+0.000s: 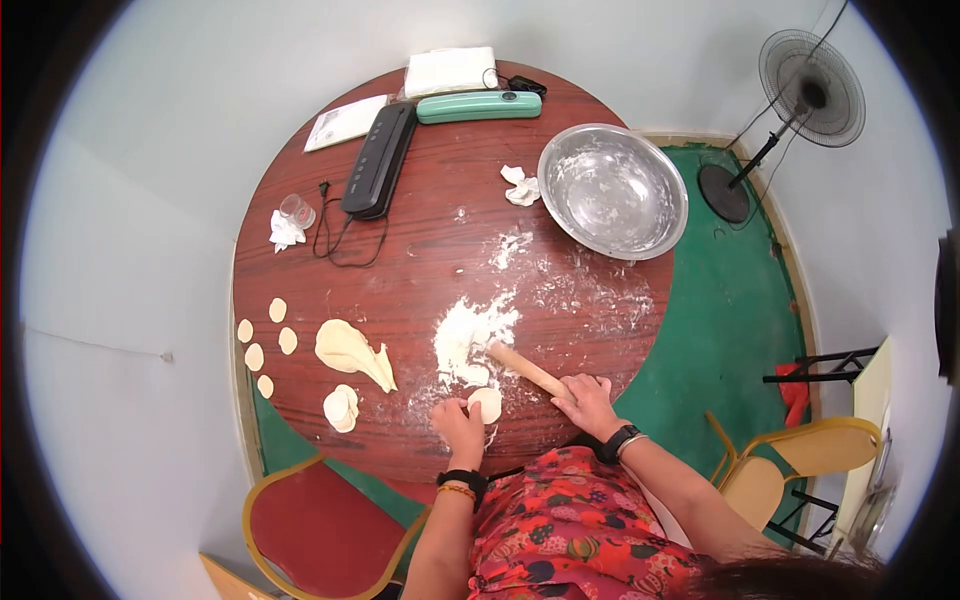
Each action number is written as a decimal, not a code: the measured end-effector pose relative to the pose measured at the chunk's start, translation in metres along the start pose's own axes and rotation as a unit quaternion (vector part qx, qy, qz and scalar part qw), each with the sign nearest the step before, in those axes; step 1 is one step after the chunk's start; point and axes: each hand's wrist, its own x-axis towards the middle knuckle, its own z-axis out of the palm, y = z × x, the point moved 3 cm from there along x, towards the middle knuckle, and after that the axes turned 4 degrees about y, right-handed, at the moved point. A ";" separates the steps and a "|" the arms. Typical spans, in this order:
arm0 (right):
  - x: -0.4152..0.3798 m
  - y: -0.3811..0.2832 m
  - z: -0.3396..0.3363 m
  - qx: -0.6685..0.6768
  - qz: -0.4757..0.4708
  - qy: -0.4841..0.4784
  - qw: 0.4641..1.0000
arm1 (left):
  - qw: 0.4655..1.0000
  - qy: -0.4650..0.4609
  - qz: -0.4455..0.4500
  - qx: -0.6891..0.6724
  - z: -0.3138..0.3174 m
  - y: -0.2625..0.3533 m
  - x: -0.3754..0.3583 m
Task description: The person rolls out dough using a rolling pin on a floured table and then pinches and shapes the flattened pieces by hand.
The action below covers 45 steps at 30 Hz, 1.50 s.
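Observation:
My right hand (588, 406) is wrapped round one end of a wooden rolling pin (535, 372), whose far end lies over the white flour (462, 340). Close beside it, my left hand (459, 430) has its fingertips closed on the left edge of a flat round dough wrapper (486, 405) near the table's front edge. To the left lie a small stack of dough wrappers (341, 409) and a larger irregular piece of dough (350, 350). Several single dough rounds (254, 357) are spread at the table's left edge.
On the round wooden table (430, 240) stand a large metal basin (612, 190), a black appliance with a cord (380, 162), a teal appliance (478, 106), crumpled tissue (520, 187) and a clear cup (297, 210). A red chair (330, 525) and a floor fan (812, 92) are nearby.

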 end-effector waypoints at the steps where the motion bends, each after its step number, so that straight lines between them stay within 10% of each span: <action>1: 0.000 0.002 0.000 -0.007 0.000 -0.001 1.000 | 1.000 -0.007 -0.003 -0.008 0.006 -0.002 0.001; 17: -0.009 0.011 0.000 -0.036 -0.006 -0.026 0.999 | 0.972 -0.045 -0.105 -0.205 0.015 0.008 0.015; 20: -0.009 0.012 0.000 -0.044 -0.001 -0.031 0.999 | 0.974 -0.031 -0.057 -0.215 -0.008 0.023 0.020; 23: -0.010 0.011 -0.001 -0.037 -0.017 -0.011 0.999 | 0.969 -0.030 0.245 -0.033 -0.033 0.032 0.018; 26: -0.011 0.011 0.000 -0.036 -0.028 -0.001 0.999 | 0.953 -0.250 0.168 0.036 -0.034 0.021 -0.001; 36: -0.007 -0.014 0.001 -0.040 -0.120 -0.041 0.991 | 0.923 -0.204 0.322 0.046 -0.041 0.017 -0.036; 45: -0.009 -0.029 0.011 -0.092 -0.189 -0.108 0.972 | 0.967 -0.151 0.205 -0.030 -0.058 0.006 -0.025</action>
